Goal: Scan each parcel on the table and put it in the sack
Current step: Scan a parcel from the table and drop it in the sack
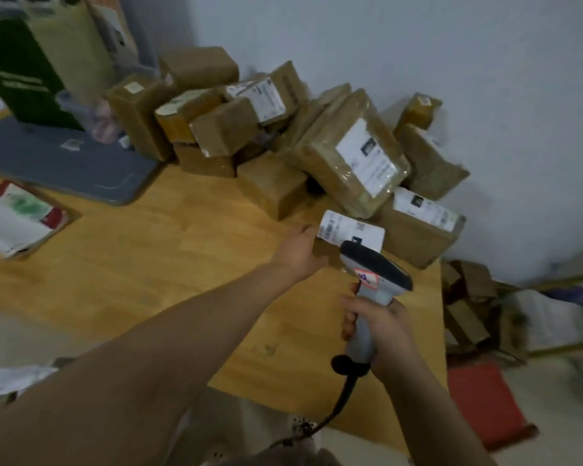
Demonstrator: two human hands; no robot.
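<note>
Curling round the handle of the grey scanner (pixel 377 267), the right grip (pixel 379 326) holds it upright. Its dark head tips toward the small parcel (pixel 349 232), which sits just beyond the scanner head and slightly to its left. The left grip (pixel 298 253) clasps that parcel's left end, thumb up by the corner of its white label, the other fingers hidden. Whether the parcel rests on the bench (pixel 182 250) or is raised off it cannot be told. A black cable (pixel 342 398) drops from the handle's base toward the bench's near edge. Close behind the small parcel rises a heap of brown parcels (pixel 347 163), piled against the wall (pixel 451 45), several bearing white labels. Farther left on the bench lie a grey mat (pixel 64 163) and a flat white packet (pixel 17 220). Cardboard scraps (pixel 468 297) and a red sheet (pixel 485 401) lie on the floor to the right.
</note>
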